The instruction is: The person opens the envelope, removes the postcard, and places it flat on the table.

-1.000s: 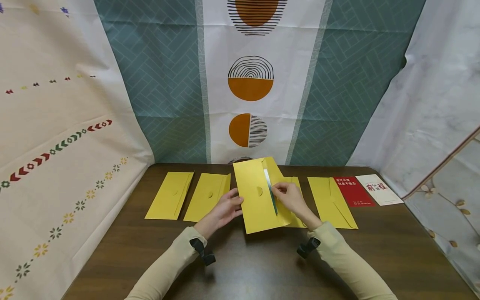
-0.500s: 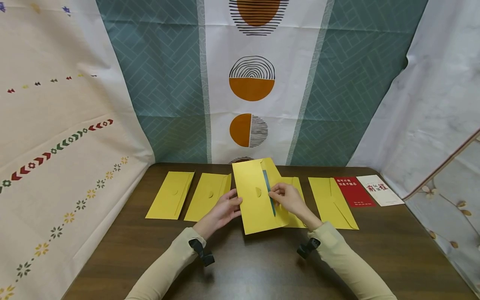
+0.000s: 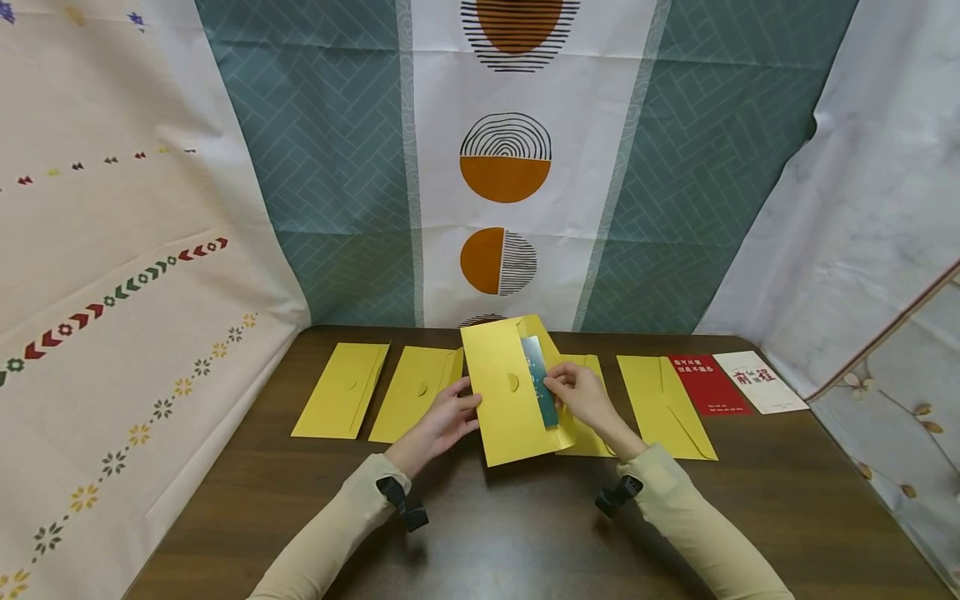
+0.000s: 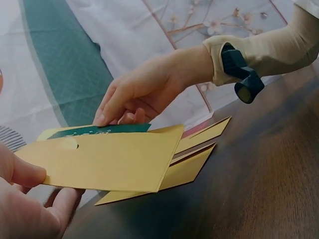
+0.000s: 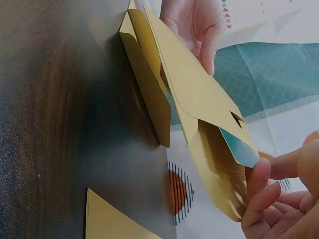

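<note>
A yellow envelope point(image 3: 498, 400) is raised above the table, its flap folded out to the right. My left hand point(image 3: 442, 421) grips its left edge, thumb on the near face and fingers behind, as the left wrist view also shows. Out of its opening sticks a teal card point(image 3: 541, 383) with light markings; part of it is hidden inside. My right hand point(image 3: 585, 396) pinches the card's outer edge between thumb and fingers. In the right wrist view the card point(image 5: 239, 148) sits in the mouth of the envelope point(image 5: 192, 89), at the fingertips.
Two yellow envelopes point(image 3: 341, 392) lie flat on the left of the dark wooden table point(image 3: 495, 533). Another point(image 3: 590, 446) lies partly hidden behind the raised one. Further right are a yellow envelope point(image 3: 663, 408), a red card point(image 3: 708, 385) and a white card point(image 3: 761, 383). Patterned cloths hang around the table.
The teal card shows wider out of the envelope's opening than before, and its markings are now visible. My right hand holds its edge; the envelope has shifted slightly left.
</note>
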A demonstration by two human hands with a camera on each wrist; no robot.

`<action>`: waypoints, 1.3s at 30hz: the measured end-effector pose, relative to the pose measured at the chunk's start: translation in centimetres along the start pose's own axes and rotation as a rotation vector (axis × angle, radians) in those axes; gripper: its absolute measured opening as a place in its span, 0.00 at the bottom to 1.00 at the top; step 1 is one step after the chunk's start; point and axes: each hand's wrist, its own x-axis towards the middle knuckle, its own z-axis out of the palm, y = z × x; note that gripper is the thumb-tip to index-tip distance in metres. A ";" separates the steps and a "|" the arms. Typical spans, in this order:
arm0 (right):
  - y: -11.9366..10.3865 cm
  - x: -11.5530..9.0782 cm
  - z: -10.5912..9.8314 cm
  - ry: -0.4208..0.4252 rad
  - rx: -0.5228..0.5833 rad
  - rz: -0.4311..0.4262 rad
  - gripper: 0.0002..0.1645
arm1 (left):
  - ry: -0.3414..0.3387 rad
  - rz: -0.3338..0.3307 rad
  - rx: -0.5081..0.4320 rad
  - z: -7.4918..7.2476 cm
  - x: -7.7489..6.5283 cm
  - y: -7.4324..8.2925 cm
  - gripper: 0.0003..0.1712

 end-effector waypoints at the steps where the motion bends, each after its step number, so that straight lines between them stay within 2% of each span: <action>1: 0.0 0.0 0.0 0.003 0.003 0.003 0.10 | -0.004 0.003 0.002 -0.1 0.0 0.0 0.35; 8: 0.1 0.1 -0.3 0.033 -0.019 0.007 0.14 | 0.008 0.019 0.014 -0.2 -0.1 0.2 0.34; 15: 0.3 0.0 -0.6 0.044 -0.019 0.036 0.14 | -0.003 0.008 0.014 -0.3 -0.3 0.5 0.31; 26: 1.2 0.0 -1.3 0.051 0.080 0.088 0.15 | -0.010 0.012 0.019 -0.7 -0.5 0.3 0.32; 39: 1.5 0.0 -2.3 0.070 0.121 0.119 0.18 | 0.041 0.009 0.034 -1.2 -0.3 0.5 0.35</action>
